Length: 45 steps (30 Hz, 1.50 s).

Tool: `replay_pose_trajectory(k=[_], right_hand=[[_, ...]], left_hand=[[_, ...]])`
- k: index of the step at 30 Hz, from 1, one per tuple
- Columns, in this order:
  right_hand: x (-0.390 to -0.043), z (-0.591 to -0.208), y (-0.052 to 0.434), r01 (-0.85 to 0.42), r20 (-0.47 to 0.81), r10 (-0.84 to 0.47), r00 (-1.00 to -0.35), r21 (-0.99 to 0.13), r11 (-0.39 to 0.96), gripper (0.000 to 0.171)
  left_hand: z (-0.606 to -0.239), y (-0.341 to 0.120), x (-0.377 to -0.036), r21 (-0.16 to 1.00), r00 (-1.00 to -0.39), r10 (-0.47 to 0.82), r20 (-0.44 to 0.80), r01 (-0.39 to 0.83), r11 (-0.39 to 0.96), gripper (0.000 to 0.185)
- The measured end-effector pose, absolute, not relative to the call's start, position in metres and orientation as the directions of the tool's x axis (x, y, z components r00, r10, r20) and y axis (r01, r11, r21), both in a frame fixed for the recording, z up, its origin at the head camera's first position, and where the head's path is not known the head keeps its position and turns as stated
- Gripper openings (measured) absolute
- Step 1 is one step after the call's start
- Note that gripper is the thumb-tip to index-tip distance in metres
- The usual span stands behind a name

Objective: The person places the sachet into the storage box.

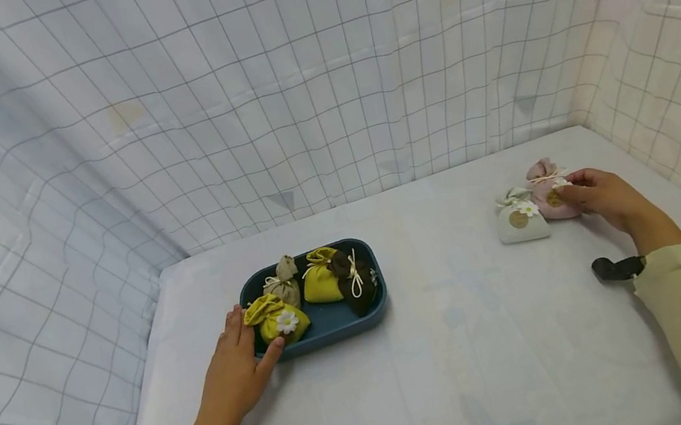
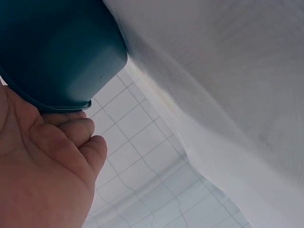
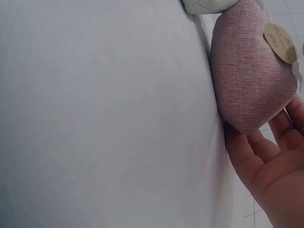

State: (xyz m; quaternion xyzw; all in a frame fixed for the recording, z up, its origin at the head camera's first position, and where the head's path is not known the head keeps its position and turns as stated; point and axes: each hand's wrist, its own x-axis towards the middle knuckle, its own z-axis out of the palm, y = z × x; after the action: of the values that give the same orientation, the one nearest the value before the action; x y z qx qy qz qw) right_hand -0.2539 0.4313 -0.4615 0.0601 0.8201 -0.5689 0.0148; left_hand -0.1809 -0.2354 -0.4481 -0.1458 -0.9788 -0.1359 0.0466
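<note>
Head view: left hand (image 1: 237,371) rests flat against the near-left corner of the blue tray (image 1: 332,320), fingers straight along the rim and thumb at the front wall, probably to brace the tray so it doesn't slide on the cloth-covered tabletop (image 1: 462,358). The tray sits toward the left edge of the tabletop and holds 4 sachets: a yellow one with a white flower (image 1: 277,318) at the near-left corner, a beige one (image 1: 284,281), a second yellow one (image 1: 321,277) and a dark brown one (image 1: 356,282). Right hand (image 1: 597,194) is at the far-right corner of the tabletop, fingers curling round the pink sachet (image 1: 547,190); the white sachet (image 1: 521,217) stands just beside it on the left, touching or nearly so. Left wrist view: the tray's (image 2: 57,52) outer wall sits on the relaxed fingers (image 2: 71,128), palm open, nothing clenched. Right wrist view: the pink sachet (image 3: 249,80) lies on the cloth with fingers (image 3: 259,147) cupped under its bottom, a loose grasp rather than a tight pinch; a corner of the white sachet (image 3: 206,4) shows at the top edge.
</note>
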Motion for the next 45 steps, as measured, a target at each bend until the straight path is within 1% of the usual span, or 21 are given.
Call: replay_pose_trajectory(k=[2,4,7,11,14,17,21,23,28,30,34,45], right_hand=[[-0.254,-0.461,0.43,0.113,-0.09,0.083,-0.992,-0.939,0.324,0.04],[-0.254,-0.46,0.43,0.106,-0.083,0.088,-0.993,-0.946,0.305,0.037],[-0.255,-0.461,0.429,0.098,-0.07,0.093,-0.993,-0.937,0.335,0.039],[-0.256,-0.461,0.428,0.106,-0.071,0.103,-0.992,-0.917,0.384,0.054],[-0.255,-0.461,0.427,0.114,-0.078,0.103,-0.992,-0.907,0.405,0.06],[-0.255,-0.459,0.427,0.119,-0.089,0.094,-0.992,-0.907,0.405,0.055],[-0.253,-0.456,0.427,0.123,-0.104,0.072,-0.992,-0.921,0.369,0.044],[-0.252,-0.454,0.427,0.117,-0.099,0.066,-0.993,-0.922,0.368,0.042],[-0.251,-0.449,0.426,0.094,-0.066,0.076,-0.995,-0.886,0.455,0.049],[-0.251,-0.446,0.425,0.076,-0.035,0.09,-0.995,-0.861,0.502,0.052],[-0.249,-0.438,0.421,0.031,0.034,0.107,-0.994,-0.834,0.551,0.055],[-0.249,-0.416,0.404,-0.019,0.089,0.1,-0.991,-0.829,0.559,0.054]], left_hand=[[-0.448,-0.236,-0.181,0.254,-0.953,0.272,0.132,0.297,0.92,0.087],[-0.448,-0.236,-0.18,0.254,-0.953,0.272,0.132,0.298,0.92,0.087],[-0.448,-0.236,-0.18,0.255,-0.952,0.273,0.136,0.3,0.919,0.087],[-0.448,-0.235,-0.18,0.258,-0.952,0.275,0.138,0.303,0.918,0.087],[-0.448,-0.236,-0.18,0.258,-0.951,0.276,0.139,0.304,0.917,0.087],[-0.448,-0.236,-0.18,0.257,-0.951,0.276,0.141,0.305,0.917,0.087],[-0.448,-0.236,-0.18,0.255,-0.951,0.276,0.141,0.304,0.918,0.087],[-0.447,-0.235,-0.18,0.254,-0.951,0.276,0.142,0.304,0.918,0.087],[-0.446,-0.235,-0.179,0.258,-0.954,0.269,0.136,0.296,0.92,0.089],[-0.446,-0.235,-0.179,0.26,-0.956,0.264,0.13,0.29,0.921,0.09],[-0.446,-0.236,-0.178,0.259,-0.958,0.261,0.122,0.285,0.923,0.09],[-0.446,-0.235,-0.179,0.257,-0.96,0.257,0.111,0.277,0.926,0.091]])
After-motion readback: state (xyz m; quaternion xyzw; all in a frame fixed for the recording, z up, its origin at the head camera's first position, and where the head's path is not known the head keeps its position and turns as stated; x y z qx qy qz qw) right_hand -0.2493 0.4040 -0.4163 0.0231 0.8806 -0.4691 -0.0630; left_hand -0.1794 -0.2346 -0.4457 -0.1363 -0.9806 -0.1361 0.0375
